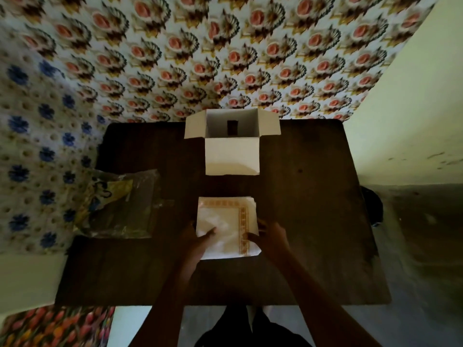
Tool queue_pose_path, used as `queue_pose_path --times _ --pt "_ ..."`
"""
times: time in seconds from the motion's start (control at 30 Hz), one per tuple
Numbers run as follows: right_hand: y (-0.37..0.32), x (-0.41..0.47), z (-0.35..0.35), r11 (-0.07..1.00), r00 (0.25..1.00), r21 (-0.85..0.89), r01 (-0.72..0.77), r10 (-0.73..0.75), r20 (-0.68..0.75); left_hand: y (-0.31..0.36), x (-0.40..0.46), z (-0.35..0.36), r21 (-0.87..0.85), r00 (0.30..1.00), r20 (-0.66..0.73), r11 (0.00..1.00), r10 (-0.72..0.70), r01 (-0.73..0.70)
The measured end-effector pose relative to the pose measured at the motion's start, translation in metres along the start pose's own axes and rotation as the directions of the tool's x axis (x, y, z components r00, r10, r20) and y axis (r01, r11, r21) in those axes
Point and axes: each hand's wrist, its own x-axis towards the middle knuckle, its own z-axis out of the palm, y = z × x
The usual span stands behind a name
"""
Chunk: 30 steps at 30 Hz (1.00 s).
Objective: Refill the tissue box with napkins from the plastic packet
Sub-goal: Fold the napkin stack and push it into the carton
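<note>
A white cardboard tissue box (231, 156) stands open at the far middle of the dark table, its flaps spread and a dark slot showing inside. A stack of white napkins (226, 221) with an orange patterned border lies flat on the table nearer to me. My left hand (198, 240) grips the stack's near left corner, thumb on top. My right hand (269, 237) grips its near right edge, thumb on the border. The clear plastic packet (120, 206) with yellow and blue print lies to the left, crumpled and apparently empty.
The dark wooden table (313, 221) stands against a flower-patterned wall. A blue-flowered cloth hangs at the left. A dark round object (373, 206) sits past the table's right edge. A tulip-print cloth (50, 326) lies at the lower left.
</note>
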Motion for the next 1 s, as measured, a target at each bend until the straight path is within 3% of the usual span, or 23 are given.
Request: queue_pose_path --times 0.2,0.47,0.67,0.87,1.0 --pt "0.007 0.005 0.003 1.0 1.0 0.001 0.011 -0.011 -0.023 0.011 0.004 0.001 -0.004 0.988 -0.057 0.99 -0.144 0.144" --pt "0.017 0.012 -0.007 0.996 0.998 -0.061 0.057 -0.056 0.026 0.004 0.006 0.005 -0.004 0.996 0.088 1.0 -0.028 0.029" --pt "0.017 0.016 -0.007 0.996 0.999 -0.076 0.042 -0.04 0.028 -0.054 0.054 0.018 0.165 0.996 -0.026 0.983 0.09 -0.084" --pt "0.023 0.019 -0.006 0.999 1.0 -0.04 0.025 -0.025 0.008 0.011 0.006 0.015 0.216 0.987 0.033 0.963 0.155 -0.158" --pt "0.024 0.022 -0.005 1.0 1.0 -0.007 0.007 -0.007 -0.002 0.008 0.022 0.014 0.209 0.995 0.051 0.973 0.086 -0.095"
